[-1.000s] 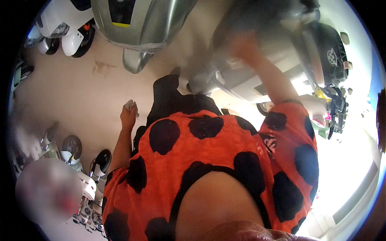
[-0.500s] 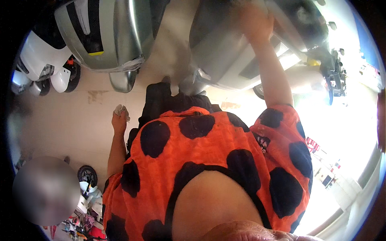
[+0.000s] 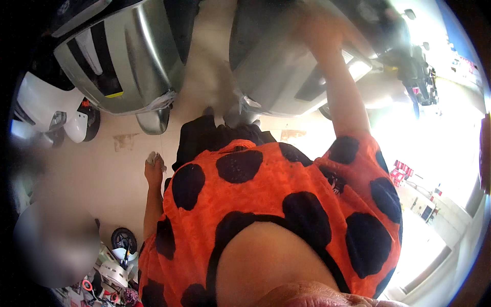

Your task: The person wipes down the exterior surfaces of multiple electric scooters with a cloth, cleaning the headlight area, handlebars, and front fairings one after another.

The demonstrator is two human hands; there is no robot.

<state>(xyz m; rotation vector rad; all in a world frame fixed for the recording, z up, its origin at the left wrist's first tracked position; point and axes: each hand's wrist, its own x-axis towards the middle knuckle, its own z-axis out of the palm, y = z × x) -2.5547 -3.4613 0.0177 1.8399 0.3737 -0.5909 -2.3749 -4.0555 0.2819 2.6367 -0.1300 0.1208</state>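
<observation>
My left hand (image 3: 152, 176) hangs low at my side, fingers closed around a crumpled pale cloth (image 3: 159, 162). My right arm reaches forward to a grey scooter (image 3: 279, 66) ahead on the right. My right hand (image 3: 323, 33) is over the scooter's dark upper part and seems to touch it. Haze and blur hide its fingers there, so whether it holds anything cannot be made out. A second grey scooter (image 3: 133, 56), with a black panel and a small yellow strip, stands ahead on the left.
A white scooter (image 3: 46, 105) stands at the far left. Behind me on the left are a black wheel (image 3: 124, 239) and a jumble of parts, including a white piece (image 3: 113, 273). Pale tiled floor (image 3: 204, 56) runs between the grey scooters. Strong glare washes out the right side.
The whole view has shifted slightly, with the grey scooters now lower and farther left. My right hand stays at the right-hand scooter. My left hand still holds the cloth, a little lower in view.
</observation>
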